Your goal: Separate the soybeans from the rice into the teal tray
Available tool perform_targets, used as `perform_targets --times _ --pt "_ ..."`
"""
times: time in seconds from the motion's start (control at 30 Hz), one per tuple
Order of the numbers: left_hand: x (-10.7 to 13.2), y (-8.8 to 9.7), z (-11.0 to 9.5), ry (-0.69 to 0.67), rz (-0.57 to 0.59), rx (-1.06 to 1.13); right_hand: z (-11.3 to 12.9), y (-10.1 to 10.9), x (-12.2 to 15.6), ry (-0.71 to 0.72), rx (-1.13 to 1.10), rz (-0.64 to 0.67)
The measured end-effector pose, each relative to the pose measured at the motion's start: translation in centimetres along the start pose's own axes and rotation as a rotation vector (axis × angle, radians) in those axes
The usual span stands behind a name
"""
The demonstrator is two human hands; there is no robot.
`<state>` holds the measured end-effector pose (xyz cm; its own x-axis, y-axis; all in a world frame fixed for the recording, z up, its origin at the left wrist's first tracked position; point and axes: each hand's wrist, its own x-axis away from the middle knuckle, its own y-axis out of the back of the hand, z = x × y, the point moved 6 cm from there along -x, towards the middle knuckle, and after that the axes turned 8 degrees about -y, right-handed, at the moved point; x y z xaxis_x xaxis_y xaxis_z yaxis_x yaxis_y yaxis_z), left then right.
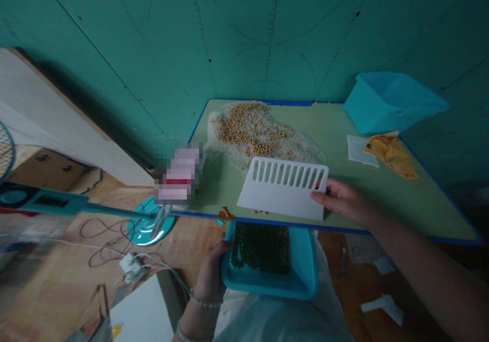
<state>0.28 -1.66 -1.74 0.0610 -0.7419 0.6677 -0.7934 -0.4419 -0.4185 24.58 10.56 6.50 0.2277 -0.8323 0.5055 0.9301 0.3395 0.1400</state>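
Note:
My right hand (346, 199) grips the right end of a white slotted plastic scraper (282, 187) that rests on edge on the green table (382, 189), near its front edge. Behind the scraper lies a heap of yellow beans mixed with white grains (254, 131). A few loose beans lie by the scraper's lower edge. My left hand (212, 273) holds the left rim of a teal tray (273, 265) just below the table's front edge. Dark green beans fill that tray.
A teal bin (389, 100) lies tipped at the back right of the table, with an orange cloth (393, 153) and a white paper (361, 150) beside it. A blurred-out package (181, 174) sits at the table's left edge. A fan base (147, 227) and cables lie on the floor.

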Motion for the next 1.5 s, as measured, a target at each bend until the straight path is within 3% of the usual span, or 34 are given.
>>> perform_targets --times 0.3,0.93,1.2,1.37,1.5 --pt "0.1 -0.2 -0.4 -0.046 0.017 0.002 0.0 -0.3 0.0 0.015 -0.005 0.026" --pt "0.5 -0.7 -0.5 -0.017 0.001 -0.02 0.0 -1.1 0.6 -0.001 -0.003 0.086" --pt "0.1 -0.1 -0.2 -0.018 -0.018 -0.036 0.3 1.4 0.9 0.033 0.004 -0.058" --pt "-0.1 -0.1 -0.2 -0.044 -0.014 -0.032 0.2 0.0 1.1 0.07 0.054 0.043" --pt "-0.3 -0.5 -0.2 0.004 0.018 -0.017 0.6 -1.2 0.2 0.114 0.067 0.048"
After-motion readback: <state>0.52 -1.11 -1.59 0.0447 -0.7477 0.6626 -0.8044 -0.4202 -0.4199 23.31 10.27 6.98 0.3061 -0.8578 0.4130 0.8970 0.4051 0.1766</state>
